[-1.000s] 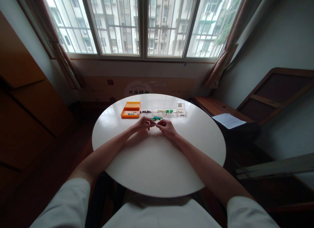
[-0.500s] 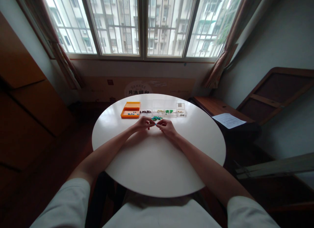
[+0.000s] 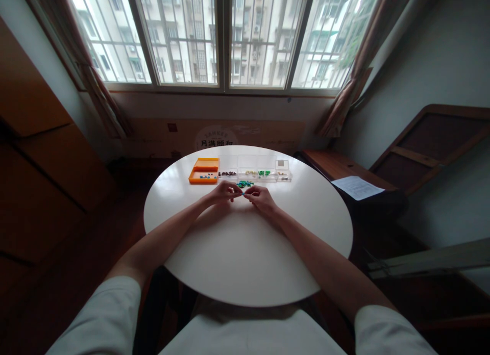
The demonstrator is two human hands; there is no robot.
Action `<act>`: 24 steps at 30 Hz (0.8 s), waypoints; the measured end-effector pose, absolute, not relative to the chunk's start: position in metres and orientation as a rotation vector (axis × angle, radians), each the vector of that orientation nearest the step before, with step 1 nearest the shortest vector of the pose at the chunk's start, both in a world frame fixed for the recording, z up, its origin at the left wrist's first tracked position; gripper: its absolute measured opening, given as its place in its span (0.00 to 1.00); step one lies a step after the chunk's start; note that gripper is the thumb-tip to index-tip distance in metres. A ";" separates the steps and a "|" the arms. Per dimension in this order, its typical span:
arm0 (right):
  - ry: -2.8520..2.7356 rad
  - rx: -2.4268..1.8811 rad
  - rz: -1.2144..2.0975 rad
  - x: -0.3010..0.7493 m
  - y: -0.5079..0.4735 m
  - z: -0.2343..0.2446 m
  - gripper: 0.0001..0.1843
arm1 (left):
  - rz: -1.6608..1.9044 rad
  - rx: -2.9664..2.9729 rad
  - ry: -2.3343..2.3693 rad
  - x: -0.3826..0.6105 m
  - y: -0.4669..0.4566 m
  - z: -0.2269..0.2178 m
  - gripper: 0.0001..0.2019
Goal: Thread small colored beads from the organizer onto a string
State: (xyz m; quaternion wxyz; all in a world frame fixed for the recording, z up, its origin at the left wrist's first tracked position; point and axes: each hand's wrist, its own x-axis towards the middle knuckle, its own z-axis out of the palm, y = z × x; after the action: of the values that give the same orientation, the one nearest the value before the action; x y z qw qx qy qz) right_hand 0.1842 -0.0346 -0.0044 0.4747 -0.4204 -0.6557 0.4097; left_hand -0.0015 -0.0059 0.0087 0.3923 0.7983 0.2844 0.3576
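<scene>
Over the white round table, my left hand and my right hand meet with their fingertips pinched together. Between them shows a small blue bead-like piece, held by both hands; its exact shape is too small to make out. Just beyond the fingertips lies a pile of green and blue beaded pieces. An orange box with its lid up stands to the left behind my left hand and holds several small blue pieces.
Clear plastic boxes with lids up stand in a row at the far side, holding dark, yellowish and green small pieces. To the right, a paper sheet lies on a low wooden bench. A barred window is ahead.
</scene>
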 end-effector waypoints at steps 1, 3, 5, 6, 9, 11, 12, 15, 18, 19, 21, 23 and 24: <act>-1.606 -1.028 1.003 0.184 -0.035 -0.004 0.16 | 0.906 2.027 0.724 -0.002 -0.006 0.008 0.17; -1.609 -1.025 1.007 0.184 -0.035 -0.003 0.16 | 0.898 2.025 0.728 -0.002 -0.005 0.008 0.17; -1.612 -1.022 1.012 0.184 -0.036 -0.003 0.15 | 0.888 2.019 0.736 -0.002 -0.005 0.008 0.17; -1.612 -1.022 1.013 0.184 -0.036 -0.003 0.15 | 0.882 2.016 0.739 -0.002 -0.005 0.008 0.18; -1.612 -1.025 1.011 0.184 -0.036 -0.003 0.15 | 0.861 2.007 0.757 -0.003 -0.005 0.008 0.18; -1.610 -1.022 1.010 0.184 -0.036 -0.003 0.15 | 0.852 2.003 0.771 -0.003 -0.005 0.008 0.18; -1.611 -1.021 1.010 0.184 -0.035 -0.004 0.16 | 0.851 2.000 0.775 -0.004 -0.005 0.008 0.18; -1.615 -1.027 1.009 0.185 -0.035 -0.005 0.16 | 0.852 1.993 0.766 -0.004 -0.005 0.008 0.18; -1.615 -1.031 1.010 0.185 -0.034 -0.005 0.17 | 0.848 1.988 0.779 -0.004 -0.006 0.010 0.18; -1.615 -1.028 1.011 0.185 -0.034 -0.006 0.17 | 0.844 1.987 0.784 -0.004 -0.007 0.010 0.18; -1.617 -1.026 1.019 0.185 -0.034 -0.005 0.17 | 0.832 1.986 0.784 -0.005 -0.008 0.011 0.18; -1.621 -1.026 1.028 0.186 -0.035 -0.005 0.17 | 0.826 1.988 0.776 -0.005 -0.008 0.012 0.18; -1.623 -1.024 1.031 0.186 -0.035 -0.005 0.18 | 0.825 1.990 0.774 -0.005 -0.008 0.012 0.18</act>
State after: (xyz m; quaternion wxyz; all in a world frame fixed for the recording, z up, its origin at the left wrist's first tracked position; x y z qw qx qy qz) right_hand 0.1857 -0.0347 -0.0050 0.4632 -0.4166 -0.6602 0.4195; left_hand -0.0054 -0.0080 0.0117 0.4135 0.7914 0.3080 0.3284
